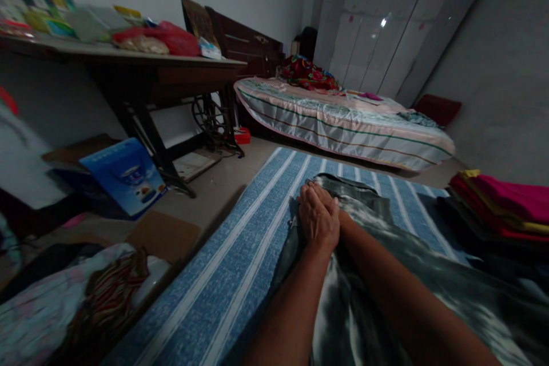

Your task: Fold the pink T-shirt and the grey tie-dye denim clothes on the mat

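My left hand [316, 218] lies on top of my right hand [325, 193], both pressed flat on a grey-green garment [364, 297] with pale blotches. The garment is spread over a blue cloth with white stripes [240, 251] on the floor. Fingers of both hands look stretched out and flat, pointing away from me towards the garment's far edge [343, 183]. My right hand is mostly covered by the left, so only its fingertips and wrist show.
A stack of folded red, pink and yellow cloths [501, 200] sits at the right. A heap of clothes [86, 297] lies at the left front. Behind stand a treadle sewing table [141, 68], a blue box [124, 174], a bed [343, 120] and white wardrobes [377, 28].
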### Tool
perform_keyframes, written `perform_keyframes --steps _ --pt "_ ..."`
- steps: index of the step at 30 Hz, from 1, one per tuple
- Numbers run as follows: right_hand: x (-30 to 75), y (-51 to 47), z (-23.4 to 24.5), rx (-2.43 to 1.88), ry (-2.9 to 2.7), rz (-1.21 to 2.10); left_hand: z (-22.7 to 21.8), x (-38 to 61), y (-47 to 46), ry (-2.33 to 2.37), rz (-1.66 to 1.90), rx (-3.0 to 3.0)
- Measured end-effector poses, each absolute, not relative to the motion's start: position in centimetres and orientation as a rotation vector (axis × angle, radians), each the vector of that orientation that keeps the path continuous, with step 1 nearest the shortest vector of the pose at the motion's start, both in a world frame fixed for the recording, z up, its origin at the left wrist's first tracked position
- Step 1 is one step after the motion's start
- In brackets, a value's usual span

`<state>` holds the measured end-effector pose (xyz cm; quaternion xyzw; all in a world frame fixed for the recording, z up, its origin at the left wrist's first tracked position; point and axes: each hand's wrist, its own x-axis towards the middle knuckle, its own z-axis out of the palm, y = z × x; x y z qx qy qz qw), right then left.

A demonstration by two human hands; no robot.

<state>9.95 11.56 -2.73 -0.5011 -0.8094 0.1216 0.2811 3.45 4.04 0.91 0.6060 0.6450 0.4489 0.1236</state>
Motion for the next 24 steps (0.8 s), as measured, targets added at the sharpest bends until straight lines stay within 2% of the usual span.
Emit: perform_keyframes --steps 10,24 --pt "8.8 11.4 -2.2 -1.585 -2.256 0.178 1.3 3.3 4.2 1.88 1.204 1.757" --pt "9.2 11.5 -1.1 -1.528 -2.28 0.251 1.8 2.7 4.5 1.878 1.147 1.787"
